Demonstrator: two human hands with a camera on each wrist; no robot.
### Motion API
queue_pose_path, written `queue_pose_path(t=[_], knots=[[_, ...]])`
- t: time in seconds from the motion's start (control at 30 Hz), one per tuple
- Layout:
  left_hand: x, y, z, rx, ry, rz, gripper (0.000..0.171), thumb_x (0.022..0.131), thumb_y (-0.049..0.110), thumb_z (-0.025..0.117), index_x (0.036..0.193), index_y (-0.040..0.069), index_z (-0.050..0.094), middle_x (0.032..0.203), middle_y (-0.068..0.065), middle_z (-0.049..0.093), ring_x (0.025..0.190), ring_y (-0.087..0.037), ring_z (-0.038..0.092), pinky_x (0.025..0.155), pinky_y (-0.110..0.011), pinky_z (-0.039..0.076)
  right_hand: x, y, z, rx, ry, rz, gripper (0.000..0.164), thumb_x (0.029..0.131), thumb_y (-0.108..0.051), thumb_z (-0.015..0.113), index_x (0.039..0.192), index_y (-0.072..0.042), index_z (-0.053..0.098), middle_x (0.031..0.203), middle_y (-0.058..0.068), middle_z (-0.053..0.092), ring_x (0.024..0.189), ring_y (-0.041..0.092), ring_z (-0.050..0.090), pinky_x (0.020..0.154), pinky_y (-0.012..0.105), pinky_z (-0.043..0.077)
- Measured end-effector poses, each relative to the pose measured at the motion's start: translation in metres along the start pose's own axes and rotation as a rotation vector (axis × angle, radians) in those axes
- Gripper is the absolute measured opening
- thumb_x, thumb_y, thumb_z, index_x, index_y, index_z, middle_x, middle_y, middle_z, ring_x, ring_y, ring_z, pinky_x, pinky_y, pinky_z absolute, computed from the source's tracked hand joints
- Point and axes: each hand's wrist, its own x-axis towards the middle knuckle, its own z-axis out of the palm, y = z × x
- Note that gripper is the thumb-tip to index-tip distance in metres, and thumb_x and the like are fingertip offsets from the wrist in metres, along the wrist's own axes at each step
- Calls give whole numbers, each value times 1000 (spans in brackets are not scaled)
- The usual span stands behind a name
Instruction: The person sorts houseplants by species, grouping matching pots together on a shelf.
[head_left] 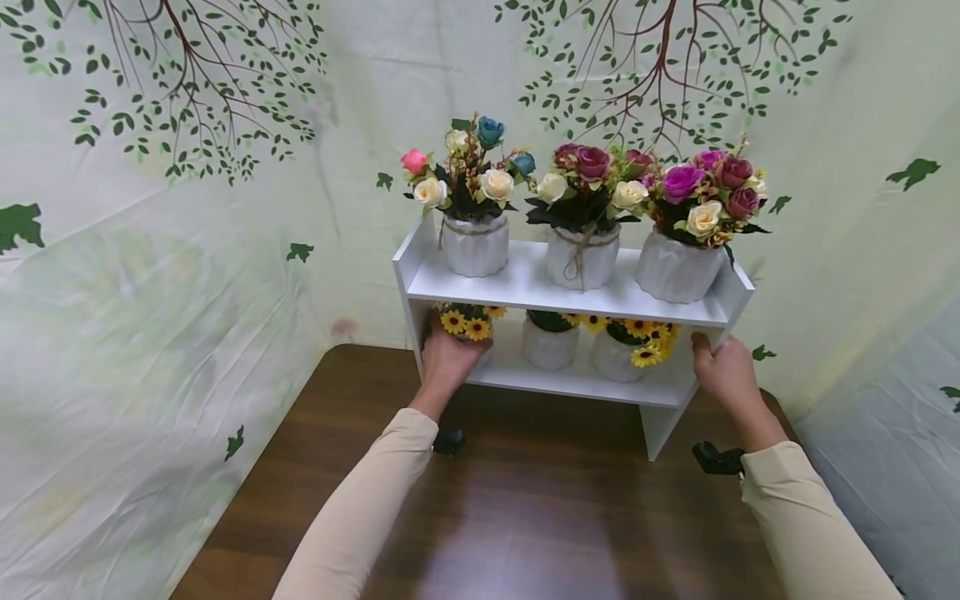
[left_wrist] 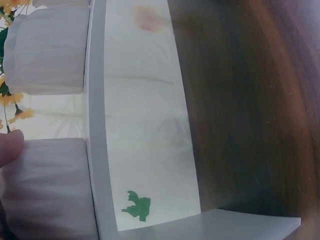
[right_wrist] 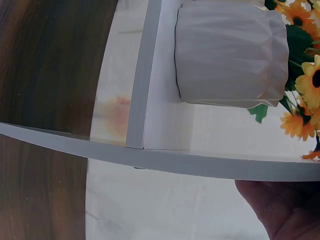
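Note:
A white two-tier shelf [head_left: 517,287] stands at the back of the brown table. On its lower tier, my left hand [head_left: 450,358] grips the leftmost white pot [left_wrist: 45,185] of yellow sunflowers [head_left: 465,323], its thumb across the front. The hand's other fingers are mostly hidden. At the other end, my right hand [head_left: 726,371] holds the shelf's right side panel [right_wrist: 200,167], thumb at the inner front edge and palm outside. Two more white pots of yellow flowers, a middle pot [head_left: 550,346] and a right pot [head_left: 617,358], sit on the lower tier.
Three white pots of roses, a left pot [head_left: 476,246], a middle pot [head_left: 583,257] and a right pot [head_left: 678,267], line the upper tier. Brown tabletop [head_left: 525,500] lies in front. A leaf-printed cloth [head_left: 360,167] hangs behind and at both sides.

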Motion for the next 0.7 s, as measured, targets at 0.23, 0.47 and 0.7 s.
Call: queue_pose_path(t=[0.23, 0.47, 0.7], knots=[[-6, -3, 10, -94, 66, 28, 93, 72, 33, 84, 146, 7, 32, 131, -18, 57, 123, -37, 58, 103, -53, 48, 0, 0, -3, 14, -42, 30, 44, 105, -22, 38, 130, 12, 47, 98, 31, 57, 87, 42, 56, 66, 46, 49], [-37, -2, 19, -229, 122, 17, 106, 74, 26, 85, 153, -3, 19, 152, -27, 34, 141, -40, 39, 116, -52, 35, -7, 9, -12, 73, -203, 37, 58, 104, -30, 41, 146, 10, 32, 136, 40, 47, 113, 53, 56, 85, 61, 53], [-88, -39, 1, -119, 173, 196, 78, 84, 17, 75, 147, -4, 34, 154, -23, 35, 137, -38, 44, 108, -56, 41, -50, 21, -19, 90, -326, 39, 69, 106, -33, 43, 154, 8, 14, 141, 38, 48, 119, 51, 59, 81, 51, 58]])
